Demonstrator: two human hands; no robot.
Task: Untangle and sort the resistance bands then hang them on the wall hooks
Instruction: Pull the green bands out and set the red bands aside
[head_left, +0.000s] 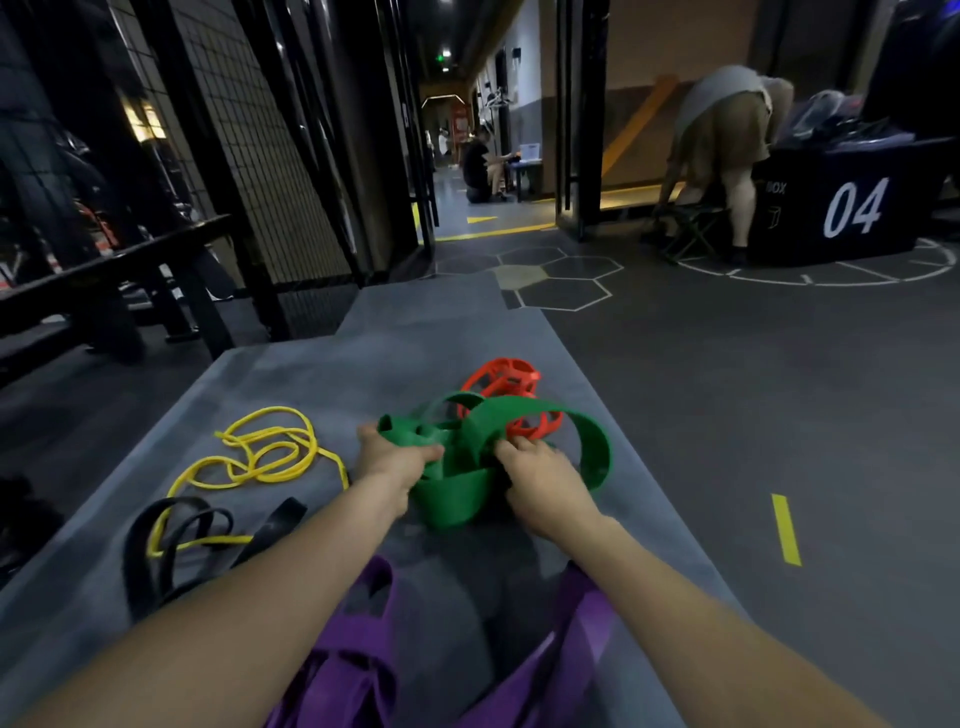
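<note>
Purple band (358, 670) lies nearest, under both forearms. Beyond it, the green band (452, 499) sits mid-mat, its loops spread left to right: left hand (387, 457) grips 1 fold, right hand (535, 470) seemingly pinches another (fingers half hidden). Red band (501, 384) lies just behind.

A dark speckled floor (727, 395) is seen throughout, marked with white-outlined hexagons (561, 275), one filled in a dull yellow. A grey mat (415, 332) is laid on it, just in front of the hexagons. A short yellow strip (785, 529) is stuck to the floor right of the mat. Black mesh fencing (249, 145) and a black bench (104, 275) are placed left of the hexagons. Behind the hexagons a dim corridor (457, 156) is lit by ceiling lamps. To their right a black box marked "04" (852, 208) is set inside white floor lines.
</note>
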